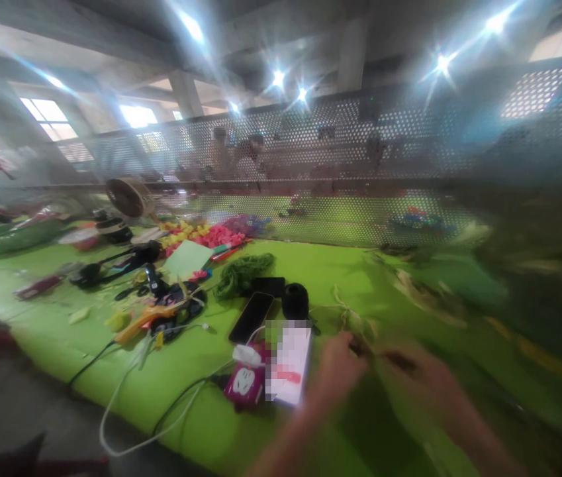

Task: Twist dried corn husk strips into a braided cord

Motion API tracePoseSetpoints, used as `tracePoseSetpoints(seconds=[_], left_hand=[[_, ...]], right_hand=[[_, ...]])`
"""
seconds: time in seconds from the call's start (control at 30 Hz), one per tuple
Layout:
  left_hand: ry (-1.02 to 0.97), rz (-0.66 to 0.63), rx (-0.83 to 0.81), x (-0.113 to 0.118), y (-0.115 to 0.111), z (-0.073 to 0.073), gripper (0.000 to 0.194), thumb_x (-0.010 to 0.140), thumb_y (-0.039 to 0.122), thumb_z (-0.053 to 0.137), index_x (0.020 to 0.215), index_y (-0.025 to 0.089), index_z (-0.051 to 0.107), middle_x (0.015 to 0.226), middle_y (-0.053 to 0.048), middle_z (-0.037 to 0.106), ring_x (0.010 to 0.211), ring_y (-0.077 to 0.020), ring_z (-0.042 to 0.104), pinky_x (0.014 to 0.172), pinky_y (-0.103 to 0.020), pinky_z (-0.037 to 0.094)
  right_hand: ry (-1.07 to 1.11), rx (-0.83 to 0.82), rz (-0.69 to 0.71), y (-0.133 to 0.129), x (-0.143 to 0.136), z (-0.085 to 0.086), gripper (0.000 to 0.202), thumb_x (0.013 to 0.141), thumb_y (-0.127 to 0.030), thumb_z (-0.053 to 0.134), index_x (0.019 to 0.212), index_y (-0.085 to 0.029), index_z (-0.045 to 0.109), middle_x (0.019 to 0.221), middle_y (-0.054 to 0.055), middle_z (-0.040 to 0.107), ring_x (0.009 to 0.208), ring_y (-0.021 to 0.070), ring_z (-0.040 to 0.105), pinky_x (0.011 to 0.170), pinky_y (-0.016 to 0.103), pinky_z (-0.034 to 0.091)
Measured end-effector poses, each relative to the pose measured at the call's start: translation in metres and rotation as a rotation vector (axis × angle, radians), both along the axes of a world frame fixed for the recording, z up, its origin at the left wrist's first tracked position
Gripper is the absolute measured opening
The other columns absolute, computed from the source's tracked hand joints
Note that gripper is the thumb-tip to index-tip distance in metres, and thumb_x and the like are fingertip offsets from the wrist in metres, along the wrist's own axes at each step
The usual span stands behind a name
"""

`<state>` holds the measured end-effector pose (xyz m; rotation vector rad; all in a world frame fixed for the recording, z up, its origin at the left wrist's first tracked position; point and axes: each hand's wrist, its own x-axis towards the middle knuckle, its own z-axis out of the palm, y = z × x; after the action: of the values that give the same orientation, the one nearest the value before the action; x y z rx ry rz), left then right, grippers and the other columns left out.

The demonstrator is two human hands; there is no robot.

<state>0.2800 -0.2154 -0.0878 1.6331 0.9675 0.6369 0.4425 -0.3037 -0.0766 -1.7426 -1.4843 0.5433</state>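
My left hand (pixel 341 366) is closed in a pinch on pale straw-coloured strips (pixel 347 310), whose loose ends stick up and away over the green tabletop. Just to its right, my right hand (pixel 417 376) is also closed, its fingertips pointing at the left hand. A strip seems to run between the two, though motion blurs the right hand and its fingertips. Left of my hands lie a phone with a lit screen (pixel 295 363), a dark phone (pixel 252 318) and a black spool (pixel 295 301).
A purple power strip (pixel 243 384) with cables sits by the phones. Farther left are an orange glue gun (pixel 144 321), green yarn (pixel 243 273), pink pieces (pixel 224 236) and a fan (pixel 129 197). A perforated metal screen (pixel 300 162) stands behind the green table (pixel 320 262).
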Motion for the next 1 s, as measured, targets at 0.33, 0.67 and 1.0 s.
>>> tracePoseSetpoints(seconds=[0.33,0.67,1.0], left_hand=[[0.015,-0.078,0.016,0.000,0.004,-0.009,0.015,0.073,0.015,0.066,0.088,0.016,0.070,0.088,-0.006,0.071,0.081,-0.0197,0.060,0.072,-0.029,0.045],[-0.031,-0.081,-0.012,0.000,0.004,-0.010,0.017,0.073,0.014,0.065,0.089,0.015,0.071,0.085,-0.005,0.070,0.076,-0.0172,0.059,0.068,-0.027,0.043],[0.046,-0.081,0.083,0.001,0.000,-0.006,0.019,0.073,0.014,0.064,0.090,0.015,0.071,0.088,-0.005,0.071,0.081,-0.0180,0.061,0.070,-0.026,0.045]], right_hand=[[0.161,0.018,0.006,0.003,-0.009,0.011,0.016,0.073,-0.038,0.065,0.076,-0.029,0.079,0.085,0.004,0.075,0.081,0.0230,0.070,0.073,0.033,0.055],[0.040,-0.064,-0.061,-0.002,-0.008,0.005,0.029,0.082,-0.048,0.057,0.080,-0.027,0.076,0.075,0.002,0.075,0.067,0.0215,0.068,0.061,0.029,0.050],[-0.172,-0.070,-0.012,0.000,-0.006,-0.008,0.030,0.091,-0.043,0.048,0.083,-0.025,0.071,0.076,0.001,0.071,0.068,0.0182,0.065,0.062,0.027,0.045]])
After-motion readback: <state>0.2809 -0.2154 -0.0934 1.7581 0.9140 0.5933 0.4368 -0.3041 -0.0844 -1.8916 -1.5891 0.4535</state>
